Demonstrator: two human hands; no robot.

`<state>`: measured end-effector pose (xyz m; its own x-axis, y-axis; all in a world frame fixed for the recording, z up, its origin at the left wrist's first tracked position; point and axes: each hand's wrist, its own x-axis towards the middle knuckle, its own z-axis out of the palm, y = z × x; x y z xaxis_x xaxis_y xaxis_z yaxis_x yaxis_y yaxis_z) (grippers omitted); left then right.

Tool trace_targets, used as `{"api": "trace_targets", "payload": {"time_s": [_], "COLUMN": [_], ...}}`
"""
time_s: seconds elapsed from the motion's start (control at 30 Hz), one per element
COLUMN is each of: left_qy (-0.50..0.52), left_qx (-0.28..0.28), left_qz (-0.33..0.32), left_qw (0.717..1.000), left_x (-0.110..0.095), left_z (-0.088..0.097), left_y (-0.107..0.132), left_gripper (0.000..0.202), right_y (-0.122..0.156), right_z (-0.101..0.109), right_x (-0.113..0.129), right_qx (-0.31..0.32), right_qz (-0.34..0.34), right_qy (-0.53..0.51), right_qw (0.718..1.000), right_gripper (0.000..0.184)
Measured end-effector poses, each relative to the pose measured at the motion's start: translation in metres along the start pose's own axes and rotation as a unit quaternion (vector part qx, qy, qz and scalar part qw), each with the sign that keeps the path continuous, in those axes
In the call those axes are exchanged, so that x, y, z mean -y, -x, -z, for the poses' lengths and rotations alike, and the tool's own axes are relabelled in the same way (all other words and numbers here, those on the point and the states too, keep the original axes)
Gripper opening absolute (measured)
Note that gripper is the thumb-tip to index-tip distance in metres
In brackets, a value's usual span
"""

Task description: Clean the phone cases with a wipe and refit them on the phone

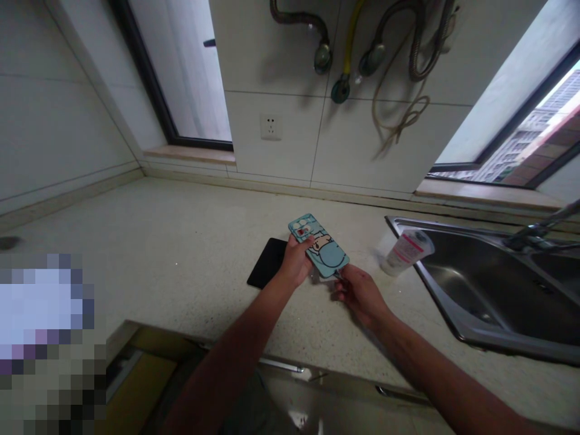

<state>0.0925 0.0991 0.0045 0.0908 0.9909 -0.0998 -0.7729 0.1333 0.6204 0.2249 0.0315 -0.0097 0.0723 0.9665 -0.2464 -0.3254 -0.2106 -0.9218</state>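
Teal cartoon-printed phone case (319, 246) is clamped in the left hand (295, 261), above the speckled tabletop (181, 241) and a flat black pad (268, 263); the right hand (360, 296) pinches something too small to tell at its lower edge. A slipped pinch could tip the case toward the steel sink (453, 233) or knock the white-and-pink tube (408, 251).

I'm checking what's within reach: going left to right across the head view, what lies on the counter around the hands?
black flat slab, left hand, teal-cased phone, right hand, white-and-pink tube, stainless steel sink
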Motion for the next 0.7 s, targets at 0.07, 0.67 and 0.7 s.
{"api": "trace_targets", "payload": {"time_s": [0.07,0.67,0.7], "left_qy": [-0.005,0.012,0.012], "left_qx": [-0.006,-0.018,-0.02], "left_qz": [0.001,0.069,0.088], "left_qw": [1.0,0.997,0.996], "left_x": [0.0,0.001,0.0], "left_z": [0.001,0.009,0.009], "left_y": [-0.001,-0.011,-0.012], "left_gripper": [0.033,0.015,0.013], "right_y": [0.0,-0.006,-0.005], "right_z": [0.001,0.0,-0.001], "right_x": [0.003,0.002,0.002], "right_qx": [0.012,0.061,0.074], "right_qz": [0.013,0.045,0.051], "right_qy": [0.039,-0.014,-0.01], "right_qw": [0.999,0.997,0.996], "right_gripper": [0.029,0.021,0.021]}}
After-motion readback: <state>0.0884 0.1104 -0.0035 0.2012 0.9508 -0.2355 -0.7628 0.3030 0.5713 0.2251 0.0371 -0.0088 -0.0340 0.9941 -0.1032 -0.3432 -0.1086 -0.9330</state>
